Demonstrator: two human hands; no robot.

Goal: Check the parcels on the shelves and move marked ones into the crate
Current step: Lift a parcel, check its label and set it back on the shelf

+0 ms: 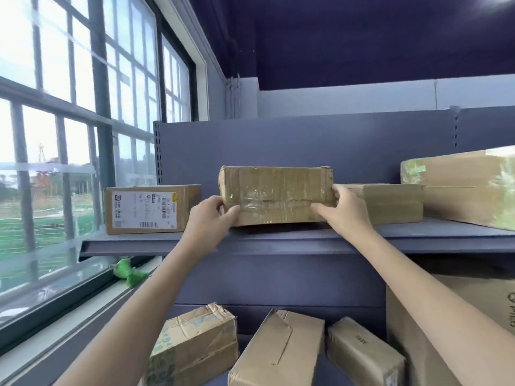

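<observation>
a: where is the parcel right now?

b: the taped parcel [276, 197] sits on the upper shelf [306, 240], near its front edge, between the labelled box [152, 208] on the left and a flat brown box [390, 203] on the right.

a: and the hands?

b: the left hand [213, 215] clasps the parcel's lower left corner, thumb across the front face. the right hand [341, 208] clamps the right end, fingers wrapped round the side, thumb on the front.

a: is it lifted?

b: can't tell; its bottom edge looks level with the shelf.

a: anything below?

b: three more boxes on the lower shelf: a taped one [195, 344], a dented one [278, 349], a small one [365, 355]. no crate in sight.
</observation>
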